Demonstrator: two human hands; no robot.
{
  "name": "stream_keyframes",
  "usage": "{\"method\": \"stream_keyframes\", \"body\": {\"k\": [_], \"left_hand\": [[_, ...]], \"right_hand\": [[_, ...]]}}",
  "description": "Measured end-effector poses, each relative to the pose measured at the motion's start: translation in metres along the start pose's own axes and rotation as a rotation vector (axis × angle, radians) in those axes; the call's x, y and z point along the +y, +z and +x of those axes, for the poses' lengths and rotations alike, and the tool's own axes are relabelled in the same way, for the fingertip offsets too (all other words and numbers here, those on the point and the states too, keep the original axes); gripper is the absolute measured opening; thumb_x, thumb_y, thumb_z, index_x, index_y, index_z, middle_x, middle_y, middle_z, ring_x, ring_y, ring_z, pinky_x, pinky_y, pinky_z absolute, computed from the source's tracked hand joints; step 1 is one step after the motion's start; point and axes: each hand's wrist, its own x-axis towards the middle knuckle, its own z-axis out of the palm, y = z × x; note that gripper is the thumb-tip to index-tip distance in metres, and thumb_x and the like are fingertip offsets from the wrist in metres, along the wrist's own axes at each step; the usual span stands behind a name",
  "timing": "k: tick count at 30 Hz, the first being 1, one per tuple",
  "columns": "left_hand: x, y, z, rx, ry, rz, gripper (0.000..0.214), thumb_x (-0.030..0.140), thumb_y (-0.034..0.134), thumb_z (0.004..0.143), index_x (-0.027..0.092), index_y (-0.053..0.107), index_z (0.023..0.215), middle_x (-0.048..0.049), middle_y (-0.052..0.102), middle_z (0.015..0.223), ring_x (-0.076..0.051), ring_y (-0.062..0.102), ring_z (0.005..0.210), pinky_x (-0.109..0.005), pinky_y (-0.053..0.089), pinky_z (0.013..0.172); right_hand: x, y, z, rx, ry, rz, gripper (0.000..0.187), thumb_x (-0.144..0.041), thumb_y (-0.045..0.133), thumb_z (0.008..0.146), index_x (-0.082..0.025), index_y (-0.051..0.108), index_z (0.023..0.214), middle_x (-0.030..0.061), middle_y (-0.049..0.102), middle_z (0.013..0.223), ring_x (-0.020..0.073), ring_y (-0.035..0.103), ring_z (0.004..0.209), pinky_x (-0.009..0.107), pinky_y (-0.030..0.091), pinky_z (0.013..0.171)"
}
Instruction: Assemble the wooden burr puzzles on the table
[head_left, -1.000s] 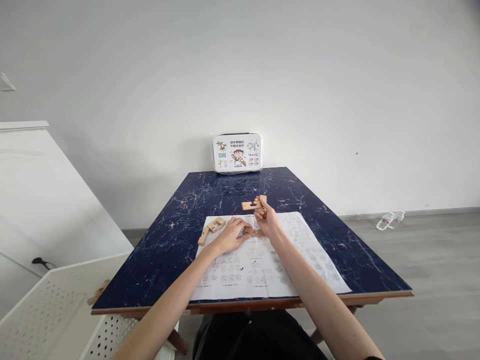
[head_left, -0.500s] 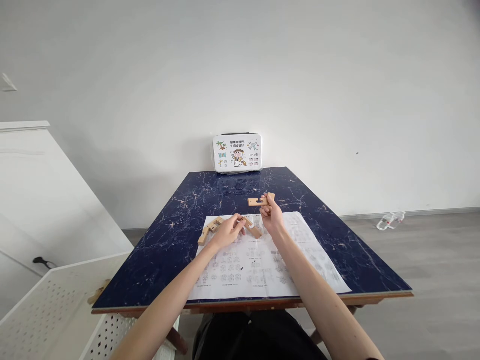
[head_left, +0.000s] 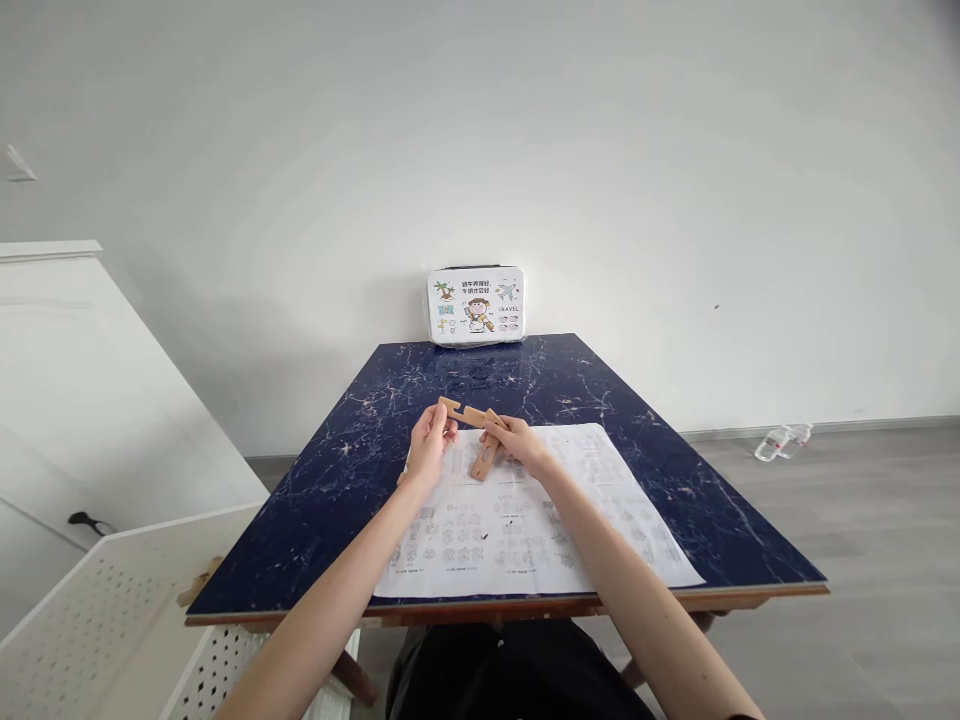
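Note:
Both my hands are raised just above a white printed instruction sheet (head_left: 540, 520) on a dark blue marbled table (head_left: 337, 480). My left hand (head_left: 429, 445) pinches one end of a notched wooden bar (head_left: 463, 411) that runs level between the hands. My right hand (head_left: 517, 443) is closed on a second notched wooden bar (head_left: 482, 458), which slants down towards the sheet and meets the first bar near its right end. The other wooden pieces at the sheet's left corner are hidden behind my left hand.
A white case with cartoon travel pictures (head_left: 475, 305) stands at the table's far edge against the wall. A white perforated bin (head_left: 97, 620) is on the floor at the left. A plastic bottle (head_left: 780, 441) lies on the floor at the right.
My right hand came left and lower with its wooden bar. My left hand lifted a bar off the sheet, and the two bars now meet between the hands.

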Motion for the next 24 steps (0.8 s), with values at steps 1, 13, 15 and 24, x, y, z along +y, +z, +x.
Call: {"method": "stream_keyframes", "body": {"k": [1, 13, 15, 24], "left_hand": [[0.0, 0.0, 0.0, 0.006, -0.006, 0.002, 0.038, 0.056, 0.07, 0.089, 0.019, 0.061, 0.092, 0.0044, 0.051, 0.066, -0.009, 0.053, 0.059, -0.02, 0.043, 0.056], [-0.01, 0.001, 0.003, 0.023, -0.082, -0.026, 0.032, 0.042, 0.077, 0.088, 0.014, 0.067, 0.099, -0.0095, 0.075, 0.096, -0.019, 0.074, 0.088, -0.037, 0.057, 0.094], [-0.012, 0.001, 0.002, -0.025, -0.09, -0.031, 0.029, 0.039, 0.075, 0.09, 0.013, 0.067, 0.101, -0.0114, 0.076, 0.102, -0.02, 0.074, 0.093, -0.04, 0.056, 0.1], [-0.017, 0.002, -0.002, -0.074, -0.035, 0.19, 0.035, 0.048, 0.075, 0.088, 0.019, 0.054, 0.09, -0.0076, 0.072, 0.099, -0.022, 0.075, 0.093, -0.04, 0.06, 0.091]], "right_hand": [[0.0, 0.001, 0.0, 0.004, -0.008, -0.034, 0.038, -0.053, 0.081, 0.073, -0.017, 0.072, 0.081, 0.0052, 0.074, 0.075, 0.0066, 0.036, 0.042, 0.023, 0.024, 0.04], [-0.001, 0.001, 0.004, 0.001, -0.008, 0.408, 0.04, -0.059, 0.066, 0.089, -0.02, 0.071, 0.092, 0.0036, 0.065, 0.079, 0.0118, 0.052, 0.058, 0.024, 0.039, 0.047], [0.0, 0.001, 0.006, -0.048, 0.013, 0.521, 0.033, -0.052, 0.068, 0.09, -0.02, 0.072, 0.096, 0.0044, 0.066, 0.083, 0.0117, 0.054, 0.061, 0.023, 0.043, 0.049], [-0.005, 0.002, 0.004, -0.067, -0.055, 0.602, 0.034, -0.052, 0.071, 0.089, -0.021, 0.074, 0.103, 0.0042, 0.066, 0.087, 0.0129, 0.054, 0.069, 0.023, 0.046, 0.054]]}}
